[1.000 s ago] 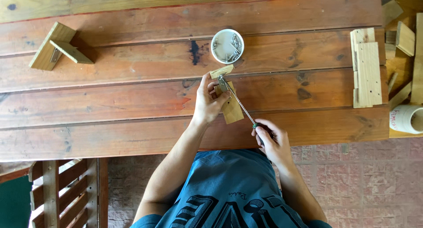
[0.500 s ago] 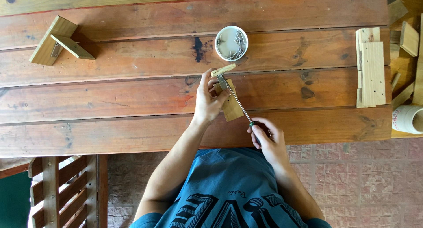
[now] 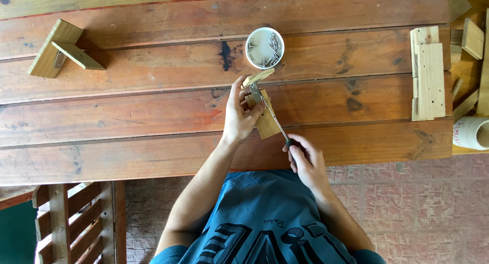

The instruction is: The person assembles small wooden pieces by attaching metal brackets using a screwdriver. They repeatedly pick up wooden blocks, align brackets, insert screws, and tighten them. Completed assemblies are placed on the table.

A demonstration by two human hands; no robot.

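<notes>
— Wood pieces (image 3: 265, 119) sit on the plank table (image 3: 153, 116), near its front edge. Who holds them?

— The person's left hand (image 3: 238, 116) does. Its fingers are wrapped around the wood pieces and press them down on the table. A small metal bracket (image 3: 254, 93) lies on top of the wood, right by the thumb.

— And the other hand?

— The right hand (image 3: 304, 162) is closed tight around the dark handle of a screwdriver (image 3: 275, 122). The thin metal shaft slants up to the bracket, and its tip touches there.

— What is the white thing?

— A round white cup (image 3: 264, 48) with screws in it. It stands just behind the wood pieces.

— Anything else?

— A joined wooden corner piece (image 3: 61, 52) lies far to the left. Flat wood blocks (image 3: 428, 75) lie far to the right, well apart from both hands.
</notes>
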